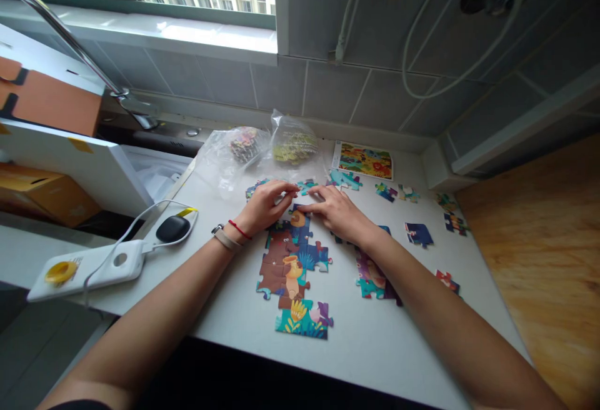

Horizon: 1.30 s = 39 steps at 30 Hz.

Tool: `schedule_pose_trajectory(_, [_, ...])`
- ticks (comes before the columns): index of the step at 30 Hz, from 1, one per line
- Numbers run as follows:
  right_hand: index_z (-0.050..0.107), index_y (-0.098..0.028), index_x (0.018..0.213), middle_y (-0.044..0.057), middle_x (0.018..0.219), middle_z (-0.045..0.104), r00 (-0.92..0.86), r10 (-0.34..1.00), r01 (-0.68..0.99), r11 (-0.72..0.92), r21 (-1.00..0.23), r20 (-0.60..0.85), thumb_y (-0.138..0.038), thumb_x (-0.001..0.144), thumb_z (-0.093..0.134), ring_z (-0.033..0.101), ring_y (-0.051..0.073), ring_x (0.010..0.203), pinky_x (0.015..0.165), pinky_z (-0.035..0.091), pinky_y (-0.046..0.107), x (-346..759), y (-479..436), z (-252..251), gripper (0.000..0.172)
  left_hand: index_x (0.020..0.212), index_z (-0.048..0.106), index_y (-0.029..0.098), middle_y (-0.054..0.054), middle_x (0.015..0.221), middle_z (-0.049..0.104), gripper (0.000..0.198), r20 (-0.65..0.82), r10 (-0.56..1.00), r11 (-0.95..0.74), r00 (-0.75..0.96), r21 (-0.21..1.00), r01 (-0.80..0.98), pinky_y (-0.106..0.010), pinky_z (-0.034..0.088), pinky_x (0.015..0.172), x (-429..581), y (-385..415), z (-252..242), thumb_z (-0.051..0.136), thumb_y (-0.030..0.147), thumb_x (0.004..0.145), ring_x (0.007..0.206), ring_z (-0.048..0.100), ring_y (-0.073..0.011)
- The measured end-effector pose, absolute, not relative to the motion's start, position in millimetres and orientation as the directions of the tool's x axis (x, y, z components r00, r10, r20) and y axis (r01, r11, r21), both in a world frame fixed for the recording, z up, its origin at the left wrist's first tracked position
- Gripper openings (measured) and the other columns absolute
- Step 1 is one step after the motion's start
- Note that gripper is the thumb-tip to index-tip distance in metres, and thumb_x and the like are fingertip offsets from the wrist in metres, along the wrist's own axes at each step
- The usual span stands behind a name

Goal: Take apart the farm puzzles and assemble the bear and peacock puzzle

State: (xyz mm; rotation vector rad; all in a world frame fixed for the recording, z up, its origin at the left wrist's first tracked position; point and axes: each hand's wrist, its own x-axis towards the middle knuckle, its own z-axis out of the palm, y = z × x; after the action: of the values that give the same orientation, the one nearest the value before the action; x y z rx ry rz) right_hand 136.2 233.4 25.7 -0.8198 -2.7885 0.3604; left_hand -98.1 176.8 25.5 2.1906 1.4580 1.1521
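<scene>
Forearms closest on my feed; can't tell if left hand grips anything; right hand fingers apart, near bear jigsaw.

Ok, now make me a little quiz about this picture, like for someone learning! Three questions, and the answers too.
1. True or false: a red bracelet is on the left wrist.
2. Where is the picture card?
a) on the windowsill
b) on the counter, near the wall
c) on the floor
3. Fill in: the left hand and right hand are close together, by ____ pieces.

Key: 1. true; 2. b; 3. puzzle
</scene>
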Motion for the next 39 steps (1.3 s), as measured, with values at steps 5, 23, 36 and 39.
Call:
schedule_pose_trajectory(5, [0.077, -0.04, 0.127, 0.01, 0.137, 0.064, -0.809, 0.563, 0.503, 0.812, -0.298, 0.167, -0.011, 0.096, 0.064, 0.06, 0.034, 0.122, 0.1, 0.054, 0.053, 138, 236, 26, 0.044, 0.123, 0.067, 0.019, -0.007, 0.104, 0.08, 0.025, 0.488, 0.873, -0.343, -0.021, 0.644, 0.683, -0.037, 0.057, 0.093, -104, 178, 32, 0.055, 0.028, 0.103, 0.101, 0.074, -0.0208])
schedule_pose_trajectory(23, [0.074, -0.02, 0.129, 0.016, 0.148, 0.064, -0.665, 0.685, 0.557, 0.72, -0.413, 0.297, -0.022, 0.099, 0.059, 0.06, 0.036, 0.131, 0.112, 0.049, 0.06, 136, 244, 6, 0.034, 0.128, 0.066, 0.021, -0.013, 0.131, 0.071, 0.034, 0.326, 0.938, -0.264, 0.119, 0.448, 0.854, -0.053, 0.047, 0.112, -109, 183, 12, 0.069, 0.033, 0.096, 0.125, 0.063, -0.0308])
schedule_pose_trajectory(36, [0.078, -0.02, 0.121, 0.015, 0.137, 0.065, -0.591, 0.714, 0.462, 0.681, -0.568, 0.376, -0.022, 0.098, 0.057, 0.067, 0.03, 0.124, 0.112, 0.053, 0.049, 139, 247, 10, 0.031, 0.143, 0.047, 0.025, -0.01, 0.134, 0.069, 0.066, 0.378, 0.917, -0.363, 0.126, 0.659, 0.659, -0.041, 0.056, 0.105, -108, 179, 24, 0.079, 0.023, 0.085, 0.117, 0.069, -0.0221])
schedule_pose_trajectory(39, [0.08, -0.022, 0.113, 0.012, 0.124, 0.071, -0.516, 0.743, 0.413, 0.652, -0.636, 0.427, -0.022, 0.097, 0.058, 0.07, 0.027, 0.116, 0.107, 0.055, 0.046, 137, 245, 17, 0.027, 0.144, 0.045, 0.025, -0.011, 0.135, 0.07, 0.068, 0.412, 0.895, -0.424, 0.173, 0.662, 0.618, -0.04, 0.058, 0.1, -105, 177, 26, 0.08, 0.024, 0.086, 0.113, 0.069, -0.0211])
